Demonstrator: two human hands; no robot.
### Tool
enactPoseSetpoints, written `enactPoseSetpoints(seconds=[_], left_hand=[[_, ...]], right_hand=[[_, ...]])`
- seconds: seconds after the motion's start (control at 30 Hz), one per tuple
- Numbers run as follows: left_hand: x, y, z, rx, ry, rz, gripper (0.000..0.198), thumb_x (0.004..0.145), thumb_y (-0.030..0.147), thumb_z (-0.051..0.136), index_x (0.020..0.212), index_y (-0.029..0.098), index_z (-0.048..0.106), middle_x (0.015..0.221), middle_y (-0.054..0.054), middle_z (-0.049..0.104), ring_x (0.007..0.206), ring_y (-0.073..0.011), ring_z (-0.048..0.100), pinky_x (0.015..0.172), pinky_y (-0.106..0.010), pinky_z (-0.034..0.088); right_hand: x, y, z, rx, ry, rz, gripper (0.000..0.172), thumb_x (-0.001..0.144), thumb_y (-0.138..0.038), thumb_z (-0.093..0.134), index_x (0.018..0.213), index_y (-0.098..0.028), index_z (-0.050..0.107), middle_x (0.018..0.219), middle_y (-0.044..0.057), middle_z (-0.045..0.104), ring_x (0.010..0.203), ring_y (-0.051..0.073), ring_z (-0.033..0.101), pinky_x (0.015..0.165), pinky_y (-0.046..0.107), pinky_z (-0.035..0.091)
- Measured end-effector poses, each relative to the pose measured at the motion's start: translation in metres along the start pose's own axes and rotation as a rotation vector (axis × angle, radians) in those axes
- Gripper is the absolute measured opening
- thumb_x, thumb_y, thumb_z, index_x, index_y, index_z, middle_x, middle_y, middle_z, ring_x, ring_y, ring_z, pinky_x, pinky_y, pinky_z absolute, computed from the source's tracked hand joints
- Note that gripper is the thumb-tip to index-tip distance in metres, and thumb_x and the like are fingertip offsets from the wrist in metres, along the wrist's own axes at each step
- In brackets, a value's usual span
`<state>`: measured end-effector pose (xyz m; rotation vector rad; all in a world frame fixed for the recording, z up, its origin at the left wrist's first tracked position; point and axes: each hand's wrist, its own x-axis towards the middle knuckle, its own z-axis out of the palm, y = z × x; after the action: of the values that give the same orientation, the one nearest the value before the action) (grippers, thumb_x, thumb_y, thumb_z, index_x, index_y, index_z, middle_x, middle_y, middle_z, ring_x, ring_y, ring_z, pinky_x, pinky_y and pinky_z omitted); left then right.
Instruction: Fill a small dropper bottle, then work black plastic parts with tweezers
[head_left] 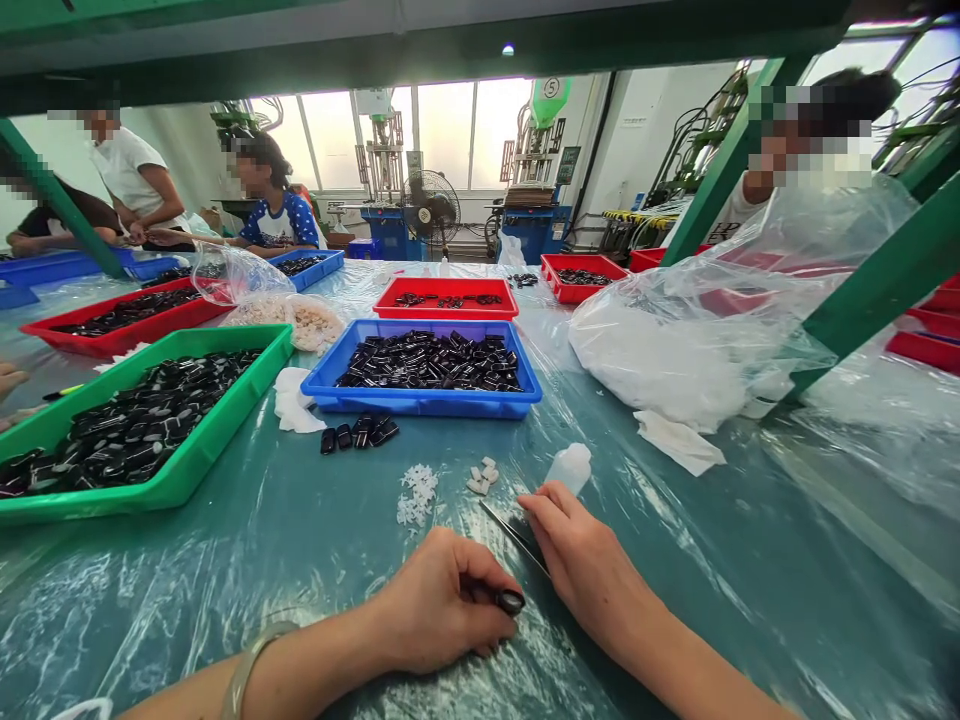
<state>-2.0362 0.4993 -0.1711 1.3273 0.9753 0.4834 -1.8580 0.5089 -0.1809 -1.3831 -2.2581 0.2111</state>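
Note:
My left hand (431,605) is closed around a small glossy black part (510,601), its rounded end showing past the fingertips. To the right, my right hand (589,565) grips metal tweezers (510,535), whose tips point up and left toward the small pale pieces. Just beyond the tweezers lie several beige pieces (483,476). A scatter of white flakes (417,494) is left of them. Behind my right hand a white translucent bottle (571,464) is partly hidden. Several black parts (360,433) sit in a short row before the blue tray.
A blue tray (420,404) of black parts stands ahead, with a red tray (446,312) behind it. At left is a green tray (187,480), full of similar parts. Big clear plastic bags (675,350) lie at right by a green post (885,290). Co-workers sit across the table.

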Motion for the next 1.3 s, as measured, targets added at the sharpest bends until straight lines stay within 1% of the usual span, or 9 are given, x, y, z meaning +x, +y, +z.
enactPoseSetpoints(seconds=[0.17, 0.27, 0.4, 0.57, 0.67, 0.8, 0.93, 1.07, 1.3], left_hand=[[-0.001, -0.001, 0.001, -0.016, -0.004, -0.012, 0.015, 0.058, 0.017, 0.066, 0.071, 0.010, 0.067, 0.063, -0.002, 0.059, 0.046, -0.0102, 0.054, 0.046, -0.020, 0.043], [-0.003, 0.001, 0.001, -0.009, 0.016, 0.020, 0.015, 0.059, 0.017, 0.066, 0.072, 0.010, 0.067, 0.067, -0.002, 0.060, 0.047, -0.0102, 0.055, 0.047, -0.020, 0.044], [-0.004, 0.002, 0.000, 0.053, 0.004, 0.012, 0.015, 0.059, 0.015, 0.065, 0.073, 0.010, 0.069, 0.061, -0.001, 0.058, 0.046, -0.0086, 0.052, 0.046, -0.018, 0.041], [-0.005, 0.002, 0.000, 0.092, 0.014, 0.092, 0.016, 0.060, 0.013, 0.065, 0.075, 0.011, 0.072, 0.069, -0.002, 0.062, 0.051, -0.0085, 0.053, 0.048, -0.017, 0.041], [-0.005, 0.003, 0.000, 0.101, -0.003, 0.060, 0.017, 0.059, 0.010, 0.064, 0.073, 0.010, 0.072, 0.069, -0.002, 0.062, 0.048, -0.0075, 0.052, 0.046, -0.016, 0.041], [-0.005, 0.002, 0.000, 0.062, 0.000, 0.057, 0.016, 0.058, 0.011, 0.064, 0.073, 0.010, 0.070, 0.069, -0.002, 0.061, 0.046, -0.0082, 0.054, 0.045, -0.017, 0.042], [-0.004, 0.003, 0.000, -0.009, -0.030, -0.055, 0.006, 0.059, 0.015, 0.065, 0.063, 0.011, 0.063, 0.049, 0.002, 0.054, 0.042, -0.0092, 0.052, 0.043, -0.017, 0.041], [-0.003, 0.007, -0.001, -0.110, -0.076, -0.118, 0.012, 0.059, 0.020, 0.066, 0.057, 0.012, 0.058, 0.044, 0.002, 0.053, 0.042, -0.0094, 0.052, 0.043, -0.018, 0.043], [-0.001, 0.011, -0.005, -0.198, -0.122, -0.123, 0.017, 0.060, 0.025, 0.067, 0.058, 0.011, 0.057, 0.045, 0.001, 0.056, 0.038, -0.0079, 0.051, 0.039, -0.016, 0.041]], right_hand=[[-0.002, -0.007, -0.009, 0.119, 0.058, -0.043, 0.023, 0.091, -0.007, 0.032, 0.094, -0.015, 0.053, 0.081, 0.005, 0.050, 0.066, 0.015, 0.055, 0.059, 0.025, 0.046], [-0.003, -0.010, -0.012, 0.232, 0.096, -0.073, 0.021, 0.090, -0.007, 0.035, 0.093, -0.016, 0.054, 0.087, 0.006, 0.053, 0.073, 0.015, 0.056, 0.064, 0.025, 0.046], [-0.003, -0.011, -0.014, 0.313, 0.062, -0.071, 0.021, 0.090, -0.007, 0.036, 0.091, -0.017, 0.055, 0.089, 0.006, 0.057, 0.077, 0.015, 0.057, 0.066, 0.026, 0.046], [-0.004, -0.013, -0.014, 0.344, 0.048, -0.037, 0.019, 0.089, -0.009, 0.039, 0.090, -0.017, 0.056, 0.083, 0.004, 0.058, 0.071, 0.015, 0.057, 0.064, 0.026, 0.045], [-0.004, -0.013, -0.015, 0.373, 0.069, -0.019, 0.018, 0.087, -0.009, 0.042, 0.090, -0.017, 0.057, 0.081, 0.003, 0.058, 0.069, 0.014, 0.056, 0.062, 0.025, 0.044], [-0.003, -0.015, -0.018, 0.446, 0.051, 0.002, 0.020, 0.087, -0.012, 0.043, 0.088, -0.016, 0.063, 0.080, 0.004, 0.059, 0.068, 0.014, 0.057, 0.061, 0.024, 0.044], [-0.002, -0.017, -0.022, 0.533, 0.011, 0.048, 0.021, 0.087, -0.016, 0.046, 0.086, -0.017, 0.067, 0.081, 0.005, 0.061, 0.071, 0.014, 0.059, 0.063, 0.024, 0.044], [-0.001, -0.017, -0.023, 0.627, -0.041, 0.132, 0.020, 0.086, -0.020, 0.049, 0.083, -0.018, 0.068, 0.084, 0.004, 0.063, 0.073, 0.015, 0.059, 0.064, 0.024, 0.044], [0.001, -0.018, -0.023, 0.745, -0.068, 0.246, 0.017, 0.081, -0.026, 0.055, 0.077, -0.018, 0.069, 0.080, 0.004, 0.065, 0.073, 0.017, 0.059, 0.065, 0.025, 0.045]])
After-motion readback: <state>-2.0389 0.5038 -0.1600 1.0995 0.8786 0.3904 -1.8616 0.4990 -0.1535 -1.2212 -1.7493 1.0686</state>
